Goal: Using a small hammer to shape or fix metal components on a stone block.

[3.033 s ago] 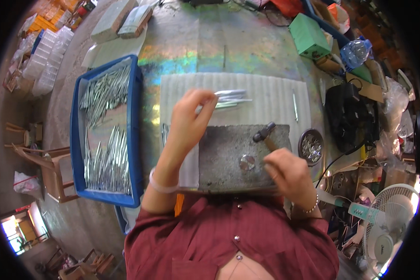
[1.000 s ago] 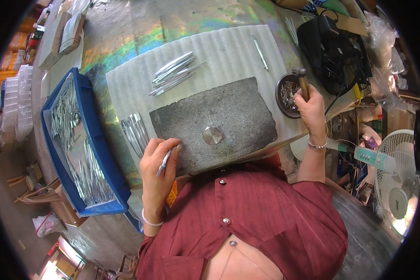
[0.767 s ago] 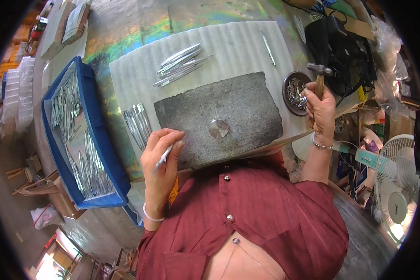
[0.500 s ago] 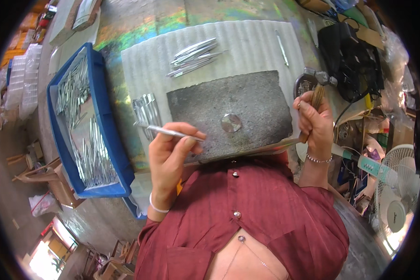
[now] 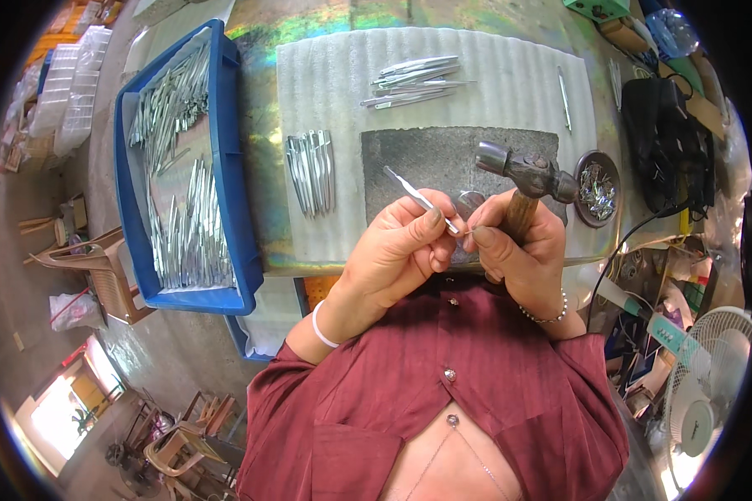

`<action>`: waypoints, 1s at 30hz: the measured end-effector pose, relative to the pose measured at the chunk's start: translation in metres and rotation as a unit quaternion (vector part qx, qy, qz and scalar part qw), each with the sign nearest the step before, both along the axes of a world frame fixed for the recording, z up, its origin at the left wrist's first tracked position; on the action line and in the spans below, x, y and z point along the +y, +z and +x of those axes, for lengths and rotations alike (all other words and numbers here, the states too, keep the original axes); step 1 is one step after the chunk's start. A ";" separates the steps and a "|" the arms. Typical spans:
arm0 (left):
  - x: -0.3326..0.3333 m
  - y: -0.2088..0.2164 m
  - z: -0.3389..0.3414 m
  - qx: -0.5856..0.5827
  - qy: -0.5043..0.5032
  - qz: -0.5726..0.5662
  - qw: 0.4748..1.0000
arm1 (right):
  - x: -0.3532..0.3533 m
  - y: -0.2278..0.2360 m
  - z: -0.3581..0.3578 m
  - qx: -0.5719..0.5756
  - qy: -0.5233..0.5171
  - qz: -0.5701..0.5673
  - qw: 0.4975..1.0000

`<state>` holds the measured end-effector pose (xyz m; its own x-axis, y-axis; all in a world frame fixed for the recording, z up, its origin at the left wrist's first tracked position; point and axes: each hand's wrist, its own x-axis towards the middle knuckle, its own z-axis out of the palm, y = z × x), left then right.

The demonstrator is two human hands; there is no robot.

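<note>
Silvery, slim metal piece (image 5: 415, 194) pinched in the left hand (image 5: 403, 240), right hand (image 5: 522, 246) close by its lower end and wrapped round a ball-peen hammer (image 5: 516, 167), dark slab (image 5: 418, 150) just beyond both grips

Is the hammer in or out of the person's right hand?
In: the right hand grips the hammer by its wooden handle, which runs down into the grip.

A workshop: hammer (image 5: 522, 169), rough slab (image 5: 439, 152), blue bin (image 5: 229, 150) of slim metal pieces (image 5: 194, 234).
</note>
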<state>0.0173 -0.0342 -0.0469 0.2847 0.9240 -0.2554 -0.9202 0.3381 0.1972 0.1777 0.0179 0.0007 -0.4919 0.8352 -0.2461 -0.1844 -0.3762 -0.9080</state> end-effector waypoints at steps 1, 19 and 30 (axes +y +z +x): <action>0.000 0.001 0.000 -0.006 -0.007 -0.016 1.000 | 0.000 0.000 0.000 -0.018 0.003 0.017 1.000; 0.003 0.003 0.008 -0.087 -0.044 -0.078 0.992 | 0.002 -0.008 -0.004 -0.104 -0.011 0.189 0.976; 0.002 0.004 0.008 -0.084 -0.031 -0.106 0.990 | 0.003 -0.032 -0.003 -0.181 -0.050 0.400 0.897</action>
